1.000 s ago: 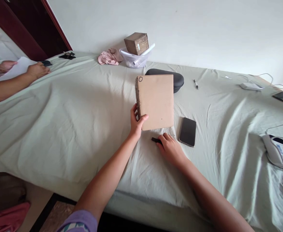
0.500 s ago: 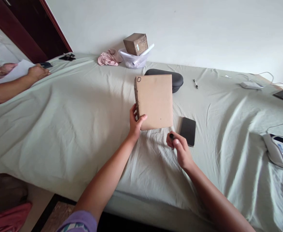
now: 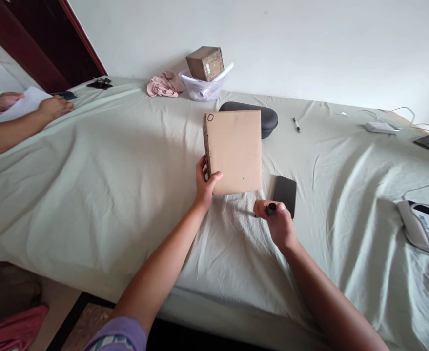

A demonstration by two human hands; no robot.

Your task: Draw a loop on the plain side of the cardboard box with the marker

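Observation:
My left hand grips the lower left edge of a brown cardboard box, thumb on its front face and fingers along its side. The box is tilted up towards me. A small rounded mark is drawn in black at its upper left corner, with a tiny dark dot lower down. Closed in a fist, my right hand holds a black marker pen, whose round end points at me; most of it is hidden by the fingers. Beside that hand lies a dark phone on the sheet.
Behind the box is a black hard case, with a pen to its right. Further back stand a clear plastic basin holding a small carton, and a pink cloth. White corded devices lie right. Another person's hands hold paper at left.
My right hand has shifted slightly right and turned, with the black marker pen's end now further right in the fist. My left hand and the box have hardly moved.

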